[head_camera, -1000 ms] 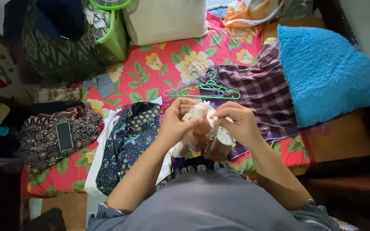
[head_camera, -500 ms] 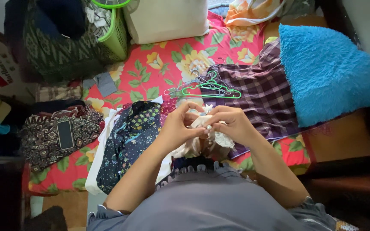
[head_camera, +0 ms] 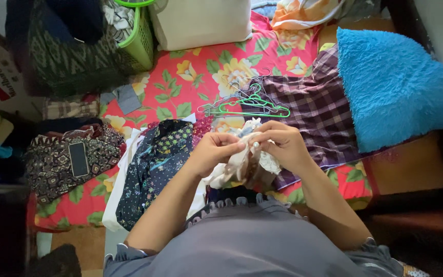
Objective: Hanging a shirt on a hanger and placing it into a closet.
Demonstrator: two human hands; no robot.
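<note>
1. At the far left of the frame, a dark phone [head_camera: 78, 159] is lying on a patterned brown cloth [head_camera: 52, 166], close to the bed's left edge; a green basket [head_camera: 140, 36] is standing at the upper left.
2. Left of centre, a navy floral garment [head_camera: 155, 164] is lying over a white one, just beside the left hand [head_camera: 212, 153].
3. At centre, both hands are working a small cream cloth [head_camera: 242, 159]. The left hand's fingers [head_camera: 232, 146] are curling closed, pinching its top; the right hand [head_camera: 281, 146] is closing on the same bunch from the other side.
4. The cloth is looking light, soft and limp, hanging in folds below the grip; it probably handles best pinched at an edge or seam, since it would slump otherwise.
5. Just above the hands, wire and green hangers [head_camera: 249, 105] are lying on the floral bedsheet [head_camera: 196, 77], likely to snag.
6. To the right, a plaid garment [head_camera: 319, 113] and a blue fluffy pillow [head_camera: 393, 87] are crowding the bed; open room is lying mainly above centre.
</note>
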